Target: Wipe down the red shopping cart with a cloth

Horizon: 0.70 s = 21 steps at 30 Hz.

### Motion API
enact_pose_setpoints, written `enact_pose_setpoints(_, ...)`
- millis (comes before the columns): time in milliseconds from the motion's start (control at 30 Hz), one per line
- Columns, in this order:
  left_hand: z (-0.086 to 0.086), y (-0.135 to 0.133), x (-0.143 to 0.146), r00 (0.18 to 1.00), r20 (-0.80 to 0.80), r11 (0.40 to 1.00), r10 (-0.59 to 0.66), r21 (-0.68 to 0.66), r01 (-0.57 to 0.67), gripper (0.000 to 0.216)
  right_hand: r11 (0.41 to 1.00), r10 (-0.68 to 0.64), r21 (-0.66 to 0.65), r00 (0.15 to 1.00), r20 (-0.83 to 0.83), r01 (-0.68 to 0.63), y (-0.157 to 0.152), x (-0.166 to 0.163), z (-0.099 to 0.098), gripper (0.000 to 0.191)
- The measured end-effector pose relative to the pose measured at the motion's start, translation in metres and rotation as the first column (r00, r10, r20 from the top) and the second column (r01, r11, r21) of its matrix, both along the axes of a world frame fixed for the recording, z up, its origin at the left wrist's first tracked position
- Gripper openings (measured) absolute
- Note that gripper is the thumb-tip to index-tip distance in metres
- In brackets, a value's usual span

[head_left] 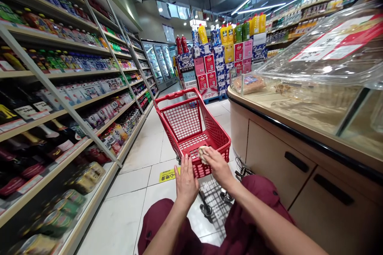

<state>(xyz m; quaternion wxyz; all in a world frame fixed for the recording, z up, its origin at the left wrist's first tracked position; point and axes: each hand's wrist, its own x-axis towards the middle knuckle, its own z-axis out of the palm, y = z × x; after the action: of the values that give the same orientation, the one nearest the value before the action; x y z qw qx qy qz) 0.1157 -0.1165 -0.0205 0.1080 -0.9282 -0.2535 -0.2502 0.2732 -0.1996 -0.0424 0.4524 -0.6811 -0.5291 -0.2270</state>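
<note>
A red plastic shopping cart (191,125) stands in the aisle right in front of me, its basket holding nothing I can see. My right hand (216,164) presses a small pale cloth (203,153) against the cart's near rim, fingers closed over it. My left hand (185,179) hovers just beside the cart's near left corner, fingers stretched out and flat, holding nothing. Both forearms reach out over my dark red trousers.
Long shelves of bottles, cans and packets (60,99) line the left side. A glass-topped food counter with beige drawers (299,127) runs along the right. Stacked boxes and juice bottles (221,59) stand beyond the cart. A yellow floor sticker (168,175) lies under the cart.
</note>
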Motion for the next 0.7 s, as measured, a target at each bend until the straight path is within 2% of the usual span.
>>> enact_pose_setpoints(167,-0.001,0.001,0.002,1.0,0.011,1.0,0.009,-0.005,-0.009,0.073,0.966,-0.245,0.044,0.958,-0.15,0.254,-0.012,0.029,0.0,0.043)
enact_pose_setpoints(233,-0.001,0.0,0.003,1.0,0.009,1.0,0.009,-0.017,-0.009,0.073,0.977,-0.2,0.053,0.971,-0.132,0.208,-0.007,0.016,-0.001,0.045)
enact_pose_setpoints(367,0.0,0.001,0.002,1.0,-0.004,1.0,-0.009,-0.024,0.009,0.07,1.0,0.002,0.022,1.0,-0.004,-0.002,0.008,-0.016,-0.003,0.043)
enact_pose_setpoints(433,0.0,0.002,0.0,1.0,0.011,1.0,-0.003,-0.026,0.003,0.069,0.999,-0.026,0.022,1.0,-0.012,0.026,0.006,-0.012,-0.002,0.041)
enact_pose_setpoints(533,-0.002,0.003,0.0,0.999,0.048,1.0,0.009,-0.024,-0.008,0.067,0.982,-0.179,0.035,0.979,-0.098,0.183,0.002,0.0,0.0,0.039)
enact_pose_setpoints(567,-0.002,0.003,0.001,0.998,0.056,1.0,0.009,-0.022,-0.008,0.067,0.98,-0.193,0.035,0.976,-0.106,0.197,0.003,-0.001,0.001,0.04)
enact_pose_setpoints(600,-0.003,0.003,0.001,0.998,0.058,1.0,0.006,-0.018,-0.005,0.067,0.984,-0.17,0.033,0.982,-0.089,0.173,0.006,-0.006,0.001,0.041)
enact_pose_setpoints(700,-0.002,0.008,-0.002,0.999,0.035,1.0,-0.018,-0.002,0.018,0.066,1.0,0.011,0.005,0.999,0.043,-0.012,0.017,-0.029,0.002,0.043)
